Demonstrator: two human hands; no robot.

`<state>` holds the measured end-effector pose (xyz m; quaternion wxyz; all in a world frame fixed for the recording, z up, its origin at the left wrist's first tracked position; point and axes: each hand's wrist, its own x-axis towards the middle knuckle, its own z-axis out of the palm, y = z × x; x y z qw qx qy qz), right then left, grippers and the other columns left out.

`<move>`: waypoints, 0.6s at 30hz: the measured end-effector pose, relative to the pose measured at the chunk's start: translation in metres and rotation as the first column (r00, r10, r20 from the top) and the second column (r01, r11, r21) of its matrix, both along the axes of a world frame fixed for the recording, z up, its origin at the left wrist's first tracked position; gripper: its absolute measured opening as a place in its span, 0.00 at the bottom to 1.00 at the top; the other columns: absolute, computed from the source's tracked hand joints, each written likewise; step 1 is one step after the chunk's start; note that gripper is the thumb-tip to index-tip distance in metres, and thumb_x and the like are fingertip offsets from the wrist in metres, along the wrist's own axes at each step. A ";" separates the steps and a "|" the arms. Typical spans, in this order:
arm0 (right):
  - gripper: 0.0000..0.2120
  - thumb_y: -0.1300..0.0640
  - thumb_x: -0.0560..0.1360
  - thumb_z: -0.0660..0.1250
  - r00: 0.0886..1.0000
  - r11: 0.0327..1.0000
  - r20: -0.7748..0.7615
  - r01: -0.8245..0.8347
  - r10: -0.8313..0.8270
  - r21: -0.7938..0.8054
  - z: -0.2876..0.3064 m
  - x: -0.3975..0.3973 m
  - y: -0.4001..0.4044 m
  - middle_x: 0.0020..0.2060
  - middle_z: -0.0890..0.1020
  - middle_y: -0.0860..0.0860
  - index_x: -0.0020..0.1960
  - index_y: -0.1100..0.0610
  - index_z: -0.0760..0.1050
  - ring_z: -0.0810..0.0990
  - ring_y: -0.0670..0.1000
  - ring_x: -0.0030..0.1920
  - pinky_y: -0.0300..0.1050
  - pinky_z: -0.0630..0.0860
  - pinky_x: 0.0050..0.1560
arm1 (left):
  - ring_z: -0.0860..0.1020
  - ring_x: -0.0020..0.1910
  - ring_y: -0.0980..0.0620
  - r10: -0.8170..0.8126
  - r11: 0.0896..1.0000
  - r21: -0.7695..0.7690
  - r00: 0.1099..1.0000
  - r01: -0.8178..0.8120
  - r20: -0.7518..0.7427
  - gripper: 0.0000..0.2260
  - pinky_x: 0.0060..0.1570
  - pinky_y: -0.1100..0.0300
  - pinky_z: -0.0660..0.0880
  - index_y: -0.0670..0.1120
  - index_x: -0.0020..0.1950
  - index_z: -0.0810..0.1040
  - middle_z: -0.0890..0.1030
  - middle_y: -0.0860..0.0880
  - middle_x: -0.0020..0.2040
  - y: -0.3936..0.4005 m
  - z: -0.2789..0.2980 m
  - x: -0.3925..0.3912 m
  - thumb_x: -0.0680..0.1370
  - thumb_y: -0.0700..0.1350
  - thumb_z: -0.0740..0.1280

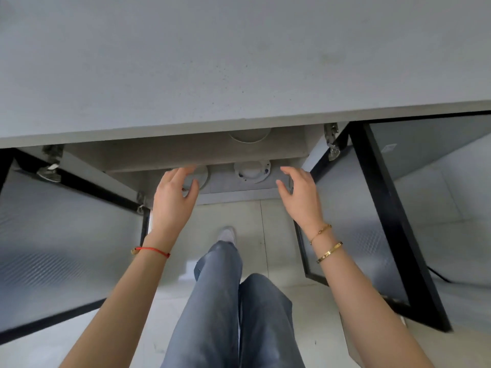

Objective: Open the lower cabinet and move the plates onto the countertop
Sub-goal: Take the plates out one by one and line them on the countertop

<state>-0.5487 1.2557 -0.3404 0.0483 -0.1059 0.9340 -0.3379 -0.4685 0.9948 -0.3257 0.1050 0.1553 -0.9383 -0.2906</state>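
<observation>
The lower cabinet (239,187) under the grey countertop (212,62) stands open, both glass doors swung outward. On its bottom shelf lie white plates: one (252,172) in the middle with small dark marks on its rim, another (200,177) at the left, half covered by my left hand (175,195). A third round white dish (249,135) shows on the upper shelf, partly hidden by the countertop's edge. My left hand reaches in with fingers spread over the left plate. My right hand (300,195) hovers open at the cabinet's right side, holding nothing.
The left door (53,229) and the right door (385,208), black-framed frosted glass, flank my arms. Metal hinges (332,140) sit at the cabinet's corners. My legs in jeans stand on the light tiled floor (265,235) right before the cabinet.
</observation>
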 end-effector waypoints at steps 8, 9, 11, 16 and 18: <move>0.18 0.52 0.79 0.64 0.995 0.998 -0.087 0.049 -0.052 -0.036 -0.133 -0.119 -0.029 0.61 0.78 0.55 0.67 0.57 0.72 0.76 0.53 0.62 0.41 0.72 0.60 | 0.78 0.55 0.44 -0.040 0.998 -0.059 0.993 0.034 -0.115 0.14 0.51 0.59 0.70 0.46 0.64 0.77 0.81 0.45 0.56 -0.032 -0.127 -0.112 0.78 0.41 0.65; 0.18 0.51 0.79 0.64 0.993 0.997 -0.101 0.057 -0.061 -0.048 -0.146 -0.135 -0.033 0.61 0.78 0.55 0.67 0.57 0.72 0.77 0.54 0.61 0.40 0.72 0.59 | 0.78 0.55 0.44 -0.049 0.997 -0.061 0.991 0.041 -0.126 0.15 0.51 0.57 0.72 0.46 0.64 0.77 0.81 0.45 0.57 -0.035 -0.140 -0.126 0.78 0.41 0.65; 0.18 0.52 0.79 0.64 0.988 0.996 -0.135 0.065 -0.073 -0.067 -0.167 -0.164 -0.040 0.61 0.78 0.56 0.66 0.58 0.72 0.77 0.55 0.61 0.42 0.73 0.59 | 0.80 0.53 0.43 -0.054 0.998 -0.040 0.988 0.049 -0.148 0.15 0.50 0.55 0.75 0.47 0.65 0.77 0.80 0.46 0.60 -0.040 -0.163 -0.154 0.78 0.42 0.66; 0.19 0.52 0.78 0.66 0.964 0.987 -0.229 0.110 -0.135 -0.118 -0.206 -0.223 -0.052 0.59 0.80 0.58 0.66 0.61 0.73 0.78 0.58 0.59 0.47 0.73 0.58 | 0.80 0.56 0.42 -0.003 1.000 -0.015 0.990 0.001 -0.139 0.17 0.56 0.53 0.76 0.49 0.66 0.76 0.79 0.46 0.64 -0.048 -0.213 -0.222 0.77 0.46 0.66; 0.21 0.50 0.78 0.66 0.959 0.984 -0.236 0.133 -0.158 -0.122 -0.218 -0.240 -0.054 0.59 0.80 0.58 0.66 0.60 0.73 0.78 0.59 0.60 0.46 0.73 0.58 | 0.80 0.57 0.41 0.025 1.000 0.005 0.986 -0.024 -0.167 0.17 0.56 0.53 0.75 0.46 0.65 0.77 0.80 0.44 0.62 -0.048 -0.228 -0.244 0.76 0.46 0.68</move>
